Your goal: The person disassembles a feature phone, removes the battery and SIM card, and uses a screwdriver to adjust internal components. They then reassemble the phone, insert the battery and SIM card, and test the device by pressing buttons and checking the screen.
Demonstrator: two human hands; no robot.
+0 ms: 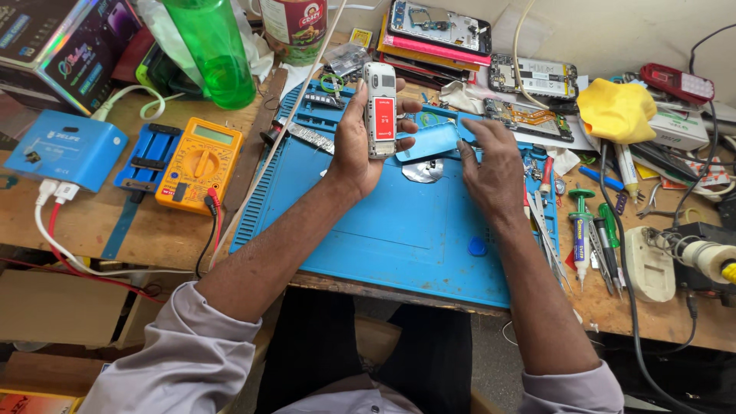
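Note:
My left hand (357, 142) holds a small white phone (379, 107) upright, its open back with a red-and-white battery facing me. My right hand (491, 165) rests palm down on the blue work mat (383, 230), its fingertips on the edge of a light blue phone back cover (428, 141) lying on the mat. A round silver disc (423, 170) lies just below the cover, between my hands.
An orange multimeter (201, 161) and a blue power box (65, 148) sit left of the mat. A green bottle (211, 50) stands at the back left. Screwdrivers and tubes (586, 238) lie to the right, with a yellow cloth (617, 110), opened phones (441, 27) and a soldering iron (705, 257).

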